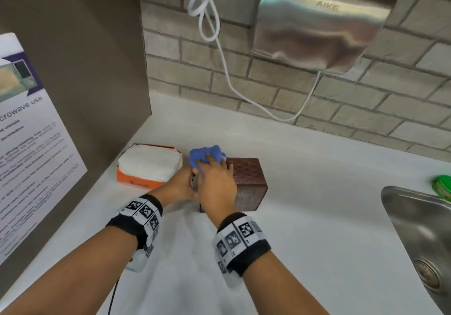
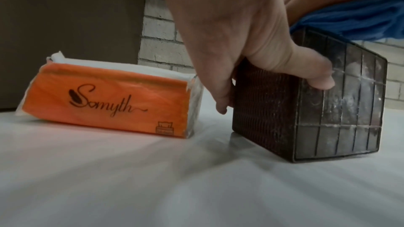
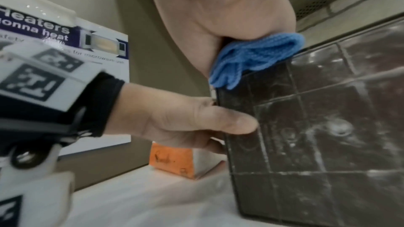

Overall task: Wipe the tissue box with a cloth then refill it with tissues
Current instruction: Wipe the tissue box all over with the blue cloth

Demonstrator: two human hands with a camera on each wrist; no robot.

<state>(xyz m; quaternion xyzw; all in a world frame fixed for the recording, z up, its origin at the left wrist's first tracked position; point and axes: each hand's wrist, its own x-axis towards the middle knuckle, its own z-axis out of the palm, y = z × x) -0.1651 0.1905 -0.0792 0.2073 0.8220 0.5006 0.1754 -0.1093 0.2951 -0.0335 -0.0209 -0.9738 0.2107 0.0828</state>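
Observation:
A dark brown tissue box (image 1: 246, 180) stands on the white counter, its dusty gridded face (image 2: 341, 103) turned toward me. My left hand (image 1: 186, 184) grips its near left corner, thumb (image 2: 314, 75) on the gridded face and fingers down the left side. My right hand (image 1: 213, 168) holds a bunched blue cloth (image 1: 206, 154) and presses it on the box's top left edge; the cloth (image 3: 258, 54) sits under the palm. An orange pack of white tissues (image 1: 150, 163) lies just left of the box (image 3: 328, 127), apart from it.
A steel sink (image 1: 415, 219) is sunk in the counter at the right, with a green-lidded item (image 1: 443, 187) behind it. A hand dryer (image 1: 317, 21) and its white cable (image 1: 219, 58) hang on the brick wall. A brown side panel with a poster (image 1: 31, 143) closes the left.

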